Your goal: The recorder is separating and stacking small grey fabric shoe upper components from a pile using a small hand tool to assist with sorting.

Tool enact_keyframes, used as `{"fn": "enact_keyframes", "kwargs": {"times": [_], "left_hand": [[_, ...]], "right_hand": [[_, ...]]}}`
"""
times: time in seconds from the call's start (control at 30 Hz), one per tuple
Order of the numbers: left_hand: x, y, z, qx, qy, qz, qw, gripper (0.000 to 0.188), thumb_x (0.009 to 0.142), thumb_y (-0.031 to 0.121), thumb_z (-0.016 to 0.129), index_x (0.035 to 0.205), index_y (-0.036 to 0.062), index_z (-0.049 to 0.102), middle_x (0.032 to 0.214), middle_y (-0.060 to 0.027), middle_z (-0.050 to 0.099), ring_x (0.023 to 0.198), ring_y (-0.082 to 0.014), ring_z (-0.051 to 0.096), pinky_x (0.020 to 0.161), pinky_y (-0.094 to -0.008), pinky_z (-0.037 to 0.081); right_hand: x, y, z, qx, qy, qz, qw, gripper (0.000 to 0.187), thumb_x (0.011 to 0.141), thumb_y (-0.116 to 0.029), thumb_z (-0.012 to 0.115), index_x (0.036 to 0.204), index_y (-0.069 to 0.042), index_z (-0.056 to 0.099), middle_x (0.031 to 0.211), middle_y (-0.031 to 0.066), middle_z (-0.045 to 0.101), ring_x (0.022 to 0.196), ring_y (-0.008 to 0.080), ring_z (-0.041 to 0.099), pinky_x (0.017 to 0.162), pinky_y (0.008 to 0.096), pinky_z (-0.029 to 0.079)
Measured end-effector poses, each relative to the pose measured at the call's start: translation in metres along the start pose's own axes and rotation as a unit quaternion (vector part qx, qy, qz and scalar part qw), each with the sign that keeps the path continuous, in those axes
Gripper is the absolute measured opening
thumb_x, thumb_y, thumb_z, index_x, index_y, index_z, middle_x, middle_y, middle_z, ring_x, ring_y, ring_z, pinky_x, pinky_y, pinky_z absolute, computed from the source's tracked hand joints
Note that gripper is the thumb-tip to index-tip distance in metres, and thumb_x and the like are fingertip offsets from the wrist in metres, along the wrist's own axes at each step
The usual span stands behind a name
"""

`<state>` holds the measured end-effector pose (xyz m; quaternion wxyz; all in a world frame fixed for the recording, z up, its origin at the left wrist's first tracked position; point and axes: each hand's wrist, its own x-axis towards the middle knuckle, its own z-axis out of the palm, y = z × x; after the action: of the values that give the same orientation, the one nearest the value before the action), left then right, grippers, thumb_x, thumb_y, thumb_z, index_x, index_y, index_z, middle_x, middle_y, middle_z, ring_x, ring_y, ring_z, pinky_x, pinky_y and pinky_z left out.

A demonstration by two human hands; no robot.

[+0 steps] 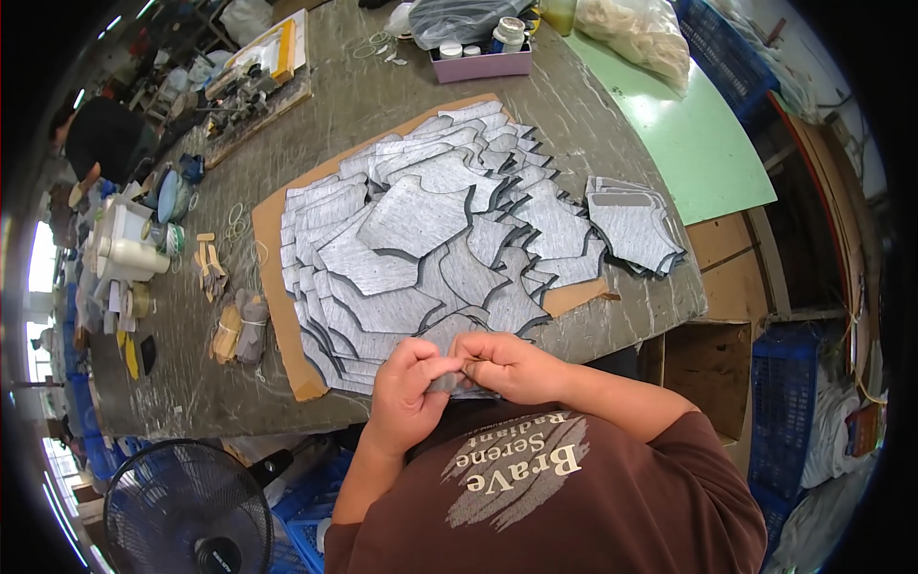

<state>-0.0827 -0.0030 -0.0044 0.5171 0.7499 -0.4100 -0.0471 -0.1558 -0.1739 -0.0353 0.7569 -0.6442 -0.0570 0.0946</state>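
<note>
Both my hands meet at the near edge of the worktable (612, 134). My left hand (409, 387) and my right hand (509, 365) pinch one small grey cut piece (448, 381) between their fingertips, close to my chest. Just beyond them lie several grey mottled cut fabric pieces (411, 225) with dark edges, overlapped in rows on a brown cardboard sheet (271, 239). A separate stack of the same pieces (633, 230) sits to the right, near the table's edge.
A pink box of small jars (481, 59) stands at the far side. White bottles (129, 251), tape rolls and small bundles (239, 330) crowd the left. A green board (688, 134), blue crates (784, 402) and a floor fan (186, 512) surround the table. Another person (100, 139) sits far left.
</note>
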Motion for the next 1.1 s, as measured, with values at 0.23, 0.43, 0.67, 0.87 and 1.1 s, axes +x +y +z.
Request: {"fn": "enact_keyframes", "kwargs": {"times": [0.23, 0.43, 0.67, 0.87, 1.1], "left_hand": [[-0.029, -0.020, -0.015, -0.121, 0.159, -0.200, 0.959, 0.009, 0.081, -0.001, 0.066, 0.077, 0.0002, 0.058, 0.076, -0.0051, 0.060, 0.062, -0.0096, 0.051, 0.056, -0.0221, 0.042], [-0.036, -0.032, -0.020, -0.223, 0.148, -0.372, 0.889, 0.003, 0.084, -0.001, 0.063, 0.081, -0.0005, 0.061, 0.066, -0.0007, 0.058, 0.056, -0.0064, 0.052, 0.053, -0.0194, 0.040], [-0.034, -0.030, -0.014, -0.146, 0.124, -0.360, 0.913, 0.005, 0.084, -0.001, 0.062, 0.089, -0.0038, 0.063, 0.072, -0.0032, 0.061, 0.059, -0.0076, 0.056, 0.056, -0.0213, 0.045], [-0.035, -0.029, -0.025, -0.066, 0.092, -0.293, 0.949, 0.005, 0.083, -0.003, 0.061, 0.086, -0.0043, 0.064, 0.074, -0.0046, 0.061, 0.059, -0.0078, 0.057, 0.055, -0.0216, 0.045], [-0.033, -0.035, -0.015, -0.083, 0.094, -0.335, 0.934, 0.005, 0.083, 0.000, 0.061, 0.085, -0.0035, 0.064, 0.068, -0.0028, 0.059, 0.056, -0.0072, 0.055, 0.054, -0.0207, 0.043]], "right_hand": [[-0.007, 0.006, -0.028, 0.441, 0.141, -0.090, 0.882, 0.009, 0.087, 0.001, 0.045, 0.087, -0.005, 0.051, 0.090, 0.0083, 0.057, 0.072, 0.0160, 0.057, 0.057, 0.0299, 0.045], [-0.011, 0.007, -0.003, -0.533, 0.149, -0.200, 0.808, 0.022, 0.076, -0.020, 0.070, 0.096, -0.013, 0.062, 0.076, 0.0038, 0.051, 0.056, 0.0200, 0.055, 0.049, 0.0325, 0.046], [-0.008, 0.026, -0.004, -0.612, 0.144, -0.194, 0.753, 0.033, 0.074, -0.024, 0.072, 0.105, -0.015, 0.067, 0.073, 0.0012, 0.047, 0.054, 0.0161, 0.054, 0.046, 0.0297, 0.044], [-0.008, 0.029, -0.003, -0.620, 0.153, -0.189, 0.746, 0.029, 0.074, -0.022, 0.071, 0.102, -0.016, 0.068, 0.073, 0.0011, 0.047, 0.053, 0.0157, 0.054, 0.045, 0.0297, 0.044], [-0.008, 0.026, -0.003, -0.627, 0.144, -0.191, 0.742, 0.028, 0.075, -0.022, 0.069, 0.102, -0.016, 0.068, 0.076, 0.0005, 0.047, 0.053, 0.0148, 0.053, 0.045, 0.0293, 0.044]]}}
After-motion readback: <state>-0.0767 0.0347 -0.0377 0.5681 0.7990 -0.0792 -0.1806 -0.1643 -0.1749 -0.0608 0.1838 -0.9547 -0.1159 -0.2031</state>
